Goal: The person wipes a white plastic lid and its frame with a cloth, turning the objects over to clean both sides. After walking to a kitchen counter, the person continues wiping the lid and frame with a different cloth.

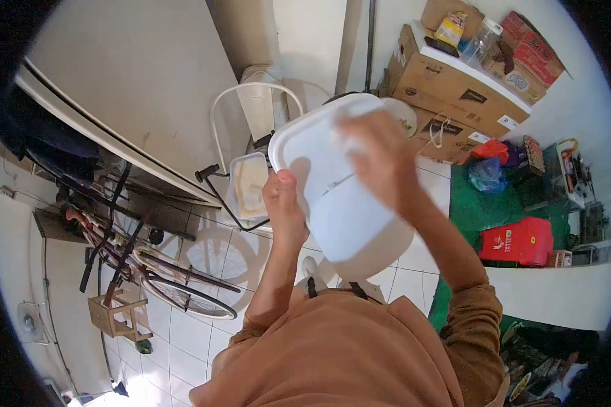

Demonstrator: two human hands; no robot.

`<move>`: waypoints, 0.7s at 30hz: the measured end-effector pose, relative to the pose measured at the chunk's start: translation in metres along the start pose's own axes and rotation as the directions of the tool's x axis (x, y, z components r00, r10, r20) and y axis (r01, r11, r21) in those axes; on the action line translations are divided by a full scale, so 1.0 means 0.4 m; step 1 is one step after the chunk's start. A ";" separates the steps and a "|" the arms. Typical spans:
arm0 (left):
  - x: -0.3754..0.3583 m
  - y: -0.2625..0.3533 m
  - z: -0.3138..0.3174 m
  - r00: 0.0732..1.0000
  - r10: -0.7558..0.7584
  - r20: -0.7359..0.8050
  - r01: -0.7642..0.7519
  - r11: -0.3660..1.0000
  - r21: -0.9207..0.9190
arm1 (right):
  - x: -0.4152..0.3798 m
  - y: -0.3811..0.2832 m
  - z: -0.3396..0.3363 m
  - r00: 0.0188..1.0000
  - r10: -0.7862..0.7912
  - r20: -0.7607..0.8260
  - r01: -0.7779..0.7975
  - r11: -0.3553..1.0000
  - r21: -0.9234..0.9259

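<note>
My left hand point(286, 210) grips the near left edge of a white plastic lid point(349, 217), its thumb up on the rim. The lid has rounded corners, a raised rim at the far end and a seam with a small hinge across its middle. It is held tilted in front of my body. Over its upper right part, my right hand point(380, 156) is smeared by motion, with the fingers curled toward the surface. Something whitish shows under those fingers, too blurred to name. Just left of the lid, a clear plastic container point(250, 186) holds pale contents.
A metal-framed chair point(214, 146) stands behind the clear container. Bicycles point(176, 285) and a small wooden stool point(119, 315) are at the left. Cardboard boxes point(455, 91) are stacked at the back right, near a red bin point(517, 242) on green flooring point(465, 203).
</note>
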State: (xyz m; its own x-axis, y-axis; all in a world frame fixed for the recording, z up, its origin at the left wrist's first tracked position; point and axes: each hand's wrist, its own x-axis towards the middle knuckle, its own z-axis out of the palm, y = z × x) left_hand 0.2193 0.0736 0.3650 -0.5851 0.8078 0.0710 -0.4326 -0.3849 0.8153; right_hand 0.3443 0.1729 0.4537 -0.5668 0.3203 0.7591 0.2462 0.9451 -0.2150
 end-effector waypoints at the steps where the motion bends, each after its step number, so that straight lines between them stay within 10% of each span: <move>1: 0.004 -0.002 0.000 1.000 -0.007 -0.004 0.007 1.000 0.017 | -0.021 -0.031 0.028 0.998 -0.066 0.009 0.064 0.988 0.139; 7: -0.014 0.007 0.005 0.999 0.046 0.005 -0.046 0.989 0.138 | 0.020 0.009 -0.013 0.998 0.059 -0.034 -0.062 0.994 -0.090; 11: -0.015 0.015 0.025 0.998 0.063 0.025 -0.067 0.981 0.182 | -0.025 -0.078 0.050 0.998 -0.056 0.015 0.050 0.971 0.235; 15: -0.023 0.009 -0.005 0.995 0.091 0.046 -0.099 0.975 0.200 | 0.014 0.011 0.023 0.986 -0.164 -0.022 0.161 0.981 -0.107; 21: -0.016 0.031 -0.008 0.996 0.074 -0.054 -0.067 0.991 0.114 | -0.011 0.042 0.012 0.986 0.140 -0.090 -0.151 0.979 -0.136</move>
State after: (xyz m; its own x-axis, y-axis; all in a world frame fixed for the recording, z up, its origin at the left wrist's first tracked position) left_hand 0.2156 0.0622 0.3727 -0.6514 0.7521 0.0999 -0.3113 -0.3850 0.8688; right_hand 0.3470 0.1876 0.4440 -0.4537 0.4423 0.7737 0.4335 0.8680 -0.2420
